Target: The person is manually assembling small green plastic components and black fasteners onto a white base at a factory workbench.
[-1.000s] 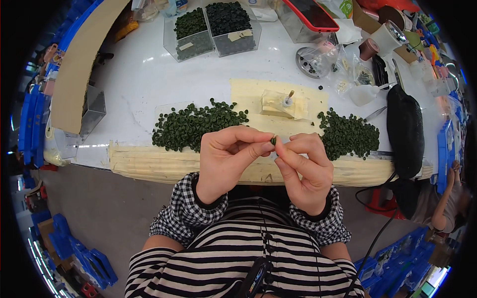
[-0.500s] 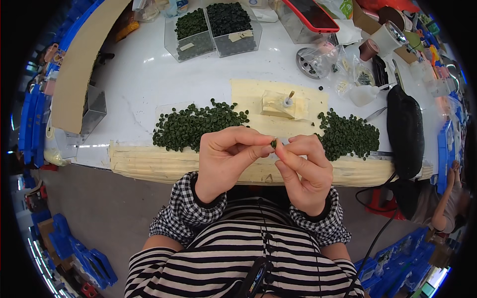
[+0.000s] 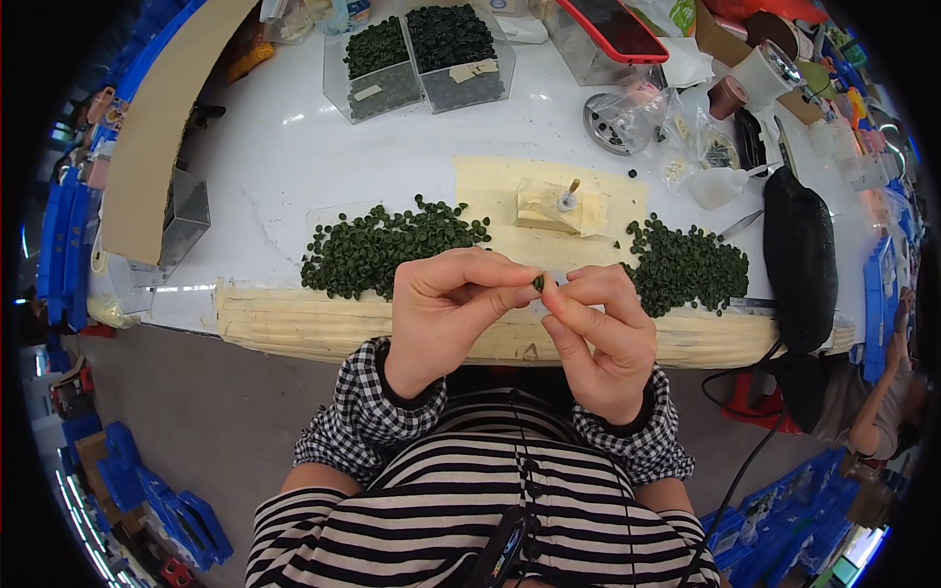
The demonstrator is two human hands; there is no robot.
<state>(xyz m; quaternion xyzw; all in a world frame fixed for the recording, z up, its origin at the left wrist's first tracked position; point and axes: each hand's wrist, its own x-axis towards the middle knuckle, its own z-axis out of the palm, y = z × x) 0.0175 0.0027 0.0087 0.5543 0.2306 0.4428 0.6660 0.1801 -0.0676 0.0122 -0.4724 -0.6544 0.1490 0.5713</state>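
Observation:
Near the table's front edge, my left hand (image 3: 439, 318) pinches a small dark green round piece (image 3: 538, 282) between thumb and forefinger. My right hand (image 3: 608, 343) meets it from the other side, its curled fingers pressed together with the fingertips against the piece. Fingertips cover most of the piece, so its exact shape is hard to see. Beyond my left hand spreads a pile of small dark green cap-like pieces (image 3: 382, 250). A second pile (image 3: 691, 267) lies just past my right hand. Between them stands a tape-wrapped block (image 3: 559, 208) with a short upright peg on top.
Two clear bins (image 3: 446, 88) of dark pieces stand at the back. A cardboard sheet (image 3: 157, 137) rises at the left. To the right are a long black object (image 3: 799, 260) with a cable, tweezers (image 3: 742, 224), a white squeeze bottle (image 3: 718, 186) and a red-cased phone (image 3: 618, 29).
My hands stay almost where they were, with the small piece turned slightly between the fingertips. The piles and table items have not moved.

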